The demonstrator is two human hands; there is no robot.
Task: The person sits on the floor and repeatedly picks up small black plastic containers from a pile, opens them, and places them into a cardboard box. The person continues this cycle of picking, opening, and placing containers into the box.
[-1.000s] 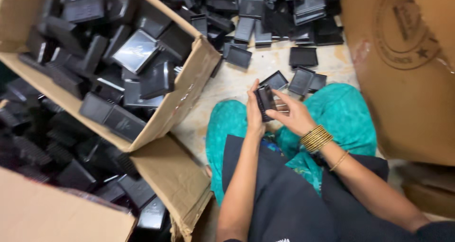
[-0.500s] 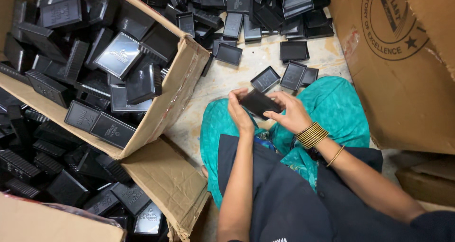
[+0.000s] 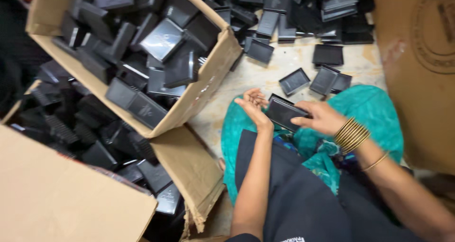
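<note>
Your right hand pinches the flat black case at its right end; long axis runs left toward your open, empty left hand, just touching its edge.

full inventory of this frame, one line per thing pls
black box: one, black, held between both hands over the lap
cardboard carton: one, brown, left of the hands, full of black boxes
loose trays: many, black, on the floor ahead of the knees
floor: pale, stained
second carton: one, brown, bottom left
big carton: one, brown, right edge
bangles: several, gold, right wrist
left hand: open, palm up, beside the box
right hand: grips the box
</note>
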